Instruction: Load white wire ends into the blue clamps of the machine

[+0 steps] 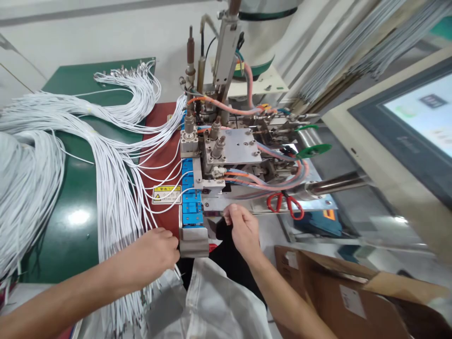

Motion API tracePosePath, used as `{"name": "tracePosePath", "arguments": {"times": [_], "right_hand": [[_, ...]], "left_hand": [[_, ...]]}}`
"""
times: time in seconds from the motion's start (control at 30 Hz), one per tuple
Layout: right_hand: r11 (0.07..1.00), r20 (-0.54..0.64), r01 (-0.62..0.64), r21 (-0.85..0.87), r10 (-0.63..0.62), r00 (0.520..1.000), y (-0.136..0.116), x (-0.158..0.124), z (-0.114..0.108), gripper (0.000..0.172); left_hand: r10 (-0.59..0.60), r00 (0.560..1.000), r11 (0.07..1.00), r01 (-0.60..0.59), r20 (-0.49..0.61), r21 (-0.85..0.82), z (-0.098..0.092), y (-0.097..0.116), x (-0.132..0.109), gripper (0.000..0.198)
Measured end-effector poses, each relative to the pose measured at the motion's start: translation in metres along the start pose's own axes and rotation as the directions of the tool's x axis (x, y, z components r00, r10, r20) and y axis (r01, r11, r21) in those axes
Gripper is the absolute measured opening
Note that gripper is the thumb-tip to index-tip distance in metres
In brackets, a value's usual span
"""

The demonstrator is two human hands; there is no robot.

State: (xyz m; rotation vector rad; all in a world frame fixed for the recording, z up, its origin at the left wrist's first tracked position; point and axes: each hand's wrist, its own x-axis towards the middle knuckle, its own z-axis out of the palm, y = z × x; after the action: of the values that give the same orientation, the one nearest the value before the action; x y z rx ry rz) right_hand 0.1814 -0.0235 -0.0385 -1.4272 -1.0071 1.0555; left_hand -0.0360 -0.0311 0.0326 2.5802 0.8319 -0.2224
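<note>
My left hand [155,254] is closed over the front end of a hanging bundle of white cables [113,202]. A cable end [177,271] pokes out below its fingers, so it appears to grip a white cable. To its right is the metal guide end [194,241] of a blue segmented conveyor [192,207]. Several single cables lie with their ends in the blue conveyor holders. My right hand [243,228] is curled with thumb and fingertips together, just right of the conveyor, by the machine's front plate. Whatever may be in that pinch is hidden.
Behind the conveyor stands a machine [233,146] with air tubes and a green spool of wire [312,141]. Red-handled scissors [285,205] lie at its front edge. A screen [423,113] is at right, above a cardboard box [339,296]. More cables cover the green table [79,188].
</note>
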Motion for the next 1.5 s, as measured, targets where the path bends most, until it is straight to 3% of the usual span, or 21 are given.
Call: {"name": "tracePosePath", "arguments": {"times": [0.1,0.17,0.27,0.33,0.43,0.57,0.77,0.93,1.1,1.2,1.4,1.5], "right_hand": [[1.0,0.051,0.014,0.003,-0.014,0.999,-0.001,-0.005,0.0,0.039],[0.998,0.092,0.042,0.045,-0.046,0.995,-0.002,-0.011,0.0,0.036],[0.982,0.133,0.123,0.145,-0.143,0.981,-0.007,-0.018,0.001,0.032],[0.975,0.137,0.177,0.131,-0.195,0.971,-0.013,-0.02,0.002,0.026],[0.975,0.134,0.224,-0.005,-0.221,0.966,-0.022,-0.019,0.005,0.013],[0.957,0.183,0.277,-0.086,-0.258,0.949,-0.03,-0.012,0.007,0.011],[0.899,0.218,0.425,-0.109,-0.395,0.892,-0.03,-0.008,0.006,0.011],[0.919,0.202,0.379,-0.11,-0.353,0.914,-0.03,-0.009,0.012,0.012],[0.975,0.103,0.221,-0.008,-0.219,0.97,-0.025,-0.013,0.022,0.012],[0.983,0.031,0.182,0.008,-0.183,0.983,-0.021,-0.015,0.025,0.01],[0.978,0.015,0.21,-0.024,-0.209,0.978,-0.023,-0.015,0.028,0.006],[0.981,-0.007,0.195,-0.021,-0.195,0.981,-0.023,-0.016,0.03,0.007]], "left_hand": [[0.049,0.997,0.987,-0.057,-0.058,-0.152,-0.01,0.0,0.016,0.023],[-0.063,0.98,0.966,0.012,-0.191,-0.257,-0.012,0.002,0.026,0.023],[-0.286,0.884,0.898,0.113,-0.369,-0.426,-0.006,0.005,0.037,0.022],[-0.366,0.837,0.859,0.136,-0.407,-0.493,-0.001,0.008,0.043,0.02],[-0.407,0.826,0.826,0.149,-0.391,-0.544,0.004,0.011,0.049,0.02],[-0.472,0.811,0.72,0.128,-0.346,-0.682,0.008,0.014,0.056,0.026],[-0.478,0.852,0.56,0.107,-0.215,-0.821,0.001,0.012,0.062,0.02],[-0.467,0.876,0.382,0.081,-0.117,-0.921,-0.002,0.001,0.06,0.018],[-0.595,0.8,0.258,0.106,-0.072,-0.96,0.003,0.0,0.06,0.016],[-0.62,0.782,0.233,0.102,-0.067,-0.967,0.005,0.002,0.061,0.018],[-0.592,0.802,0.283,0.11,-0.084,-0.953,0.006,0.003,0.063,0.02],[-0.63,0.769,0.274,0.09,-0.108,-0.957,0.006,0.007,0.064,0.017]]}}
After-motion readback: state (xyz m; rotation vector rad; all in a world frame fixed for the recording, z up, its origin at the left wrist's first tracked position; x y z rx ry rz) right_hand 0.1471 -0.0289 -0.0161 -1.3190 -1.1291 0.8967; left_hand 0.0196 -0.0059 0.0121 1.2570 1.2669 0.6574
